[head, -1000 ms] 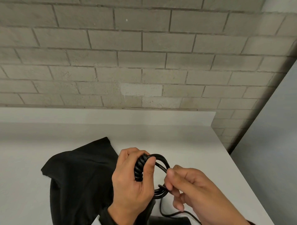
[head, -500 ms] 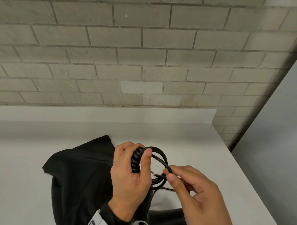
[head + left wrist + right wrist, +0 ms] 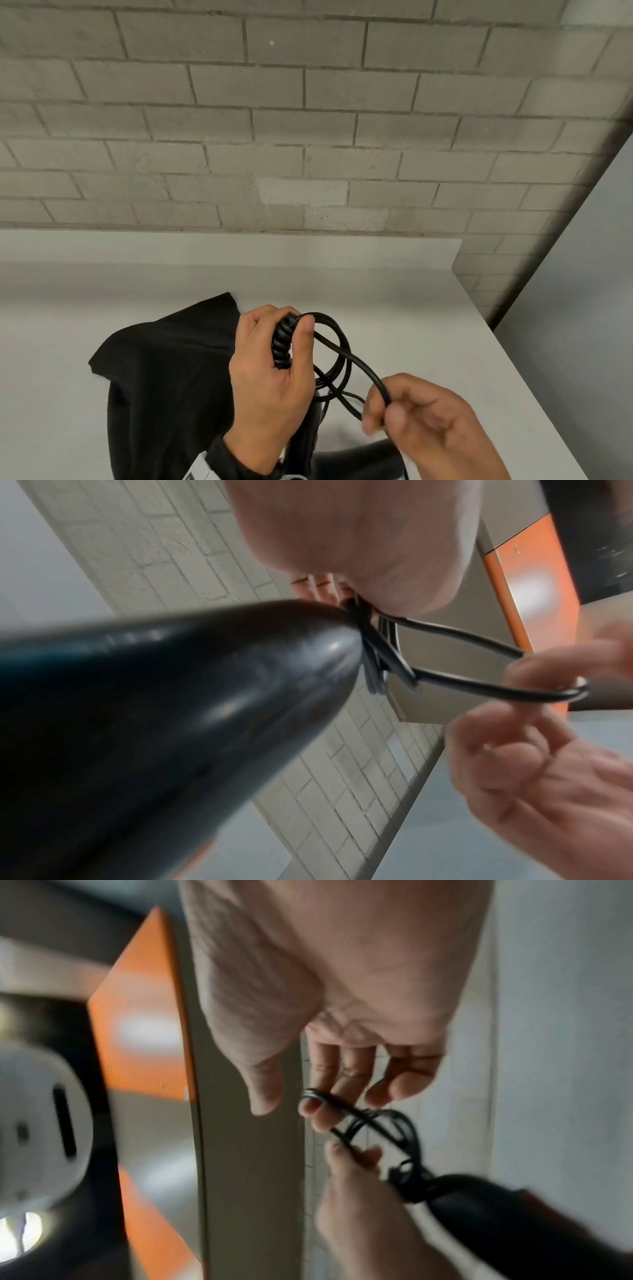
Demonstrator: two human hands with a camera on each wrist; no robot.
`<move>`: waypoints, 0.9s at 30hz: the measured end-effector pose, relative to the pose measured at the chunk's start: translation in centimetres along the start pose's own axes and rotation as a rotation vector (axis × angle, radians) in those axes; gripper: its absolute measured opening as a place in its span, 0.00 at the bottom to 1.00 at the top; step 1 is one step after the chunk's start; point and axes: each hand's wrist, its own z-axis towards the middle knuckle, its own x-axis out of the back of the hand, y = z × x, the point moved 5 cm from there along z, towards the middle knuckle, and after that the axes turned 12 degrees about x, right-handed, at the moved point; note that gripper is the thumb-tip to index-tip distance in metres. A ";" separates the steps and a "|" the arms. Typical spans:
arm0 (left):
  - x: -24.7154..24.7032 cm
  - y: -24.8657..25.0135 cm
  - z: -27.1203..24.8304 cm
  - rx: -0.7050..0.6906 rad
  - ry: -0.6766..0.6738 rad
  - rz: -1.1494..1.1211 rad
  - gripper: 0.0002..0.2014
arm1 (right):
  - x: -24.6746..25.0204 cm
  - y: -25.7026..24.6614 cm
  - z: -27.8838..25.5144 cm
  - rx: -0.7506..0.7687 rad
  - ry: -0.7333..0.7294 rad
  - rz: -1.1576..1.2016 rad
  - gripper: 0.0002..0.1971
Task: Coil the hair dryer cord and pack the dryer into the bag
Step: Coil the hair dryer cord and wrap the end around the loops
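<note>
Coiling is well under way but not finished. The left hand (image 3: 270, 380) has its grip closed around the gathered loops of the cord (image 3: 337, 346), thumb pressing on the ribbed collar where the cord leaves the dryer. The right hand (image 3: 428, 425) pinches a free stretch of cord between thumb and fingers, just beside the loops. How much cord is still loose I cannot tell.

The hair dryer (image 3: 154, 710) hangs below the left hand, above the tabletop (image 3: 428, 308). Packing is not yet begun: the black bag (image 3: 164, 370) lies slack on the tabletop, touching the left wrist, and its opening is not visible. Behind stands a brick wall (image 3: 308, 120); nothing blocks the way to the bag.
</note>
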 end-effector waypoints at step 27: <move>0.1 -0.9 0.5 0.013 -0.035 0.024 0.22 | 6.1 6.8 -5.3 -0.110 0.211 0.247 0.32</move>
